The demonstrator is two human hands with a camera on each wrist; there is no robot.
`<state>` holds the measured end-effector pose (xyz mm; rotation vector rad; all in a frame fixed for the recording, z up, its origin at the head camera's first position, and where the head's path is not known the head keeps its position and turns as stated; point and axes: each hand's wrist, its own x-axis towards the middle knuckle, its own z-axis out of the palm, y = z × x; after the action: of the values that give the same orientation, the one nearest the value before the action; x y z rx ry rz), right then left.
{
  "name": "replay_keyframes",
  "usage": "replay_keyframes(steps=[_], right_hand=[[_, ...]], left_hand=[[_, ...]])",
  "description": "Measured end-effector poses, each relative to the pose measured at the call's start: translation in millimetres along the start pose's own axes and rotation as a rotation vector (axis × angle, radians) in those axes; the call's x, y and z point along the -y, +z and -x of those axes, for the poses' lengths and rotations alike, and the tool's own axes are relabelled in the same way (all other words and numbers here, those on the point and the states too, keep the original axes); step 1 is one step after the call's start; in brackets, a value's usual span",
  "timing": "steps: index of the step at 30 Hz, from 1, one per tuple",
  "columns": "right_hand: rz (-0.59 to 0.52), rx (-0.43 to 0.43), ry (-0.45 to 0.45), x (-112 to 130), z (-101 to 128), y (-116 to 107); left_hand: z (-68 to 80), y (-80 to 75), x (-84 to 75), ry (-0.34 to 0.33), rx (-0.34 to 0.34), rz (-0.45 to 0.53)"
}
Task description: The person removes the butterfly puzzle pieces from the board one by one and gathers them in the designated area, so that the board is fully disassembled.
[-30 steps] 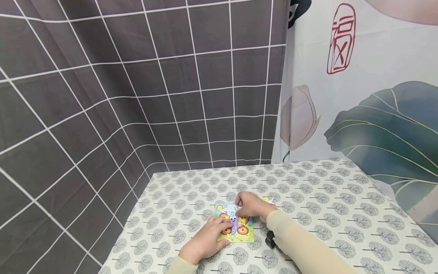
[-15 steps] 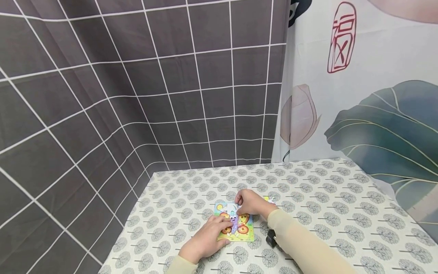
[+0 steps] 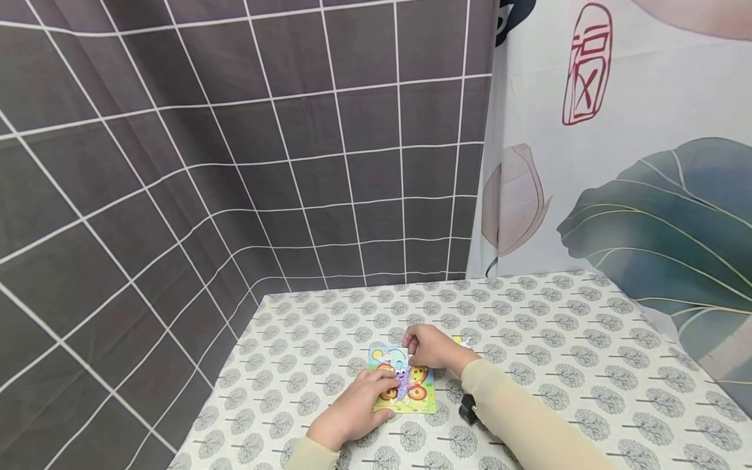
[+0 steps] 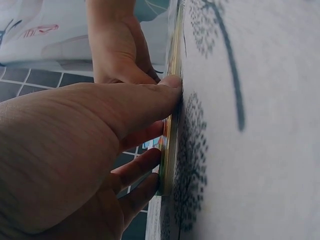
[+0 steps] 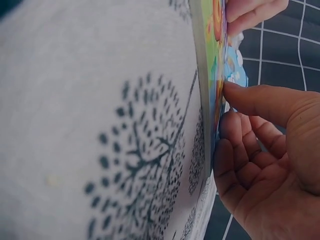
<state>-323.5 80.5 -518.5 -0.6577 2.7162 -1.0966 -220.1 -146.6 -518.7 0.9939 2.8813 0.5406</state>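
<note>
A square butterfly jigsaw puzzle board [image 3: 418, 408] lies on the patterned cloth. My left hand [image 3: 357, 406] rests on its left side, fingers extended over the butterfly and thumb against the near edge. At the board's upper right, my right hand [image 3: 432, 346] has its fingers curled and thumb pointing down toward the picture. A light blue puzzle piece [image 5: 237, 66] tilts up from the board at the right thumb tip, seemingly pinched there; the fingers hide part of it. In the left wrist view, the left thumb [image 4: 167, 92] touches the board's edge.
Just behind the right wrist, another yellow and white piece [image 3: 461, 341] lies on the tree-print tablecloth [image 3: 546, 365], partly hidden. A dark checked curtain [image 3: 329, 163] hangs behind the table, with a floral one [image 3: 646, 228] at the right. The right wrist carries a small black device [image 3: 468, 409].
The blue piece at the top of the board has tilted and shifted slightly under my right fingers, showing more of the picture there. My left hand stays in place.
</note>
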Motion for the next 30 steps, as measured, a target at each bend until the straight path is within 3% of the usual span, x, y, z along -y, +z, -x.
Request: replay_keyframes(steps=[30], right_hand=[[-0.021, 0.001, -0.005, -3.8, 1.4, 0.8]], left_hand=[[0.2, 0.3, -1.3, 0.030, -0.012, -0.039]])
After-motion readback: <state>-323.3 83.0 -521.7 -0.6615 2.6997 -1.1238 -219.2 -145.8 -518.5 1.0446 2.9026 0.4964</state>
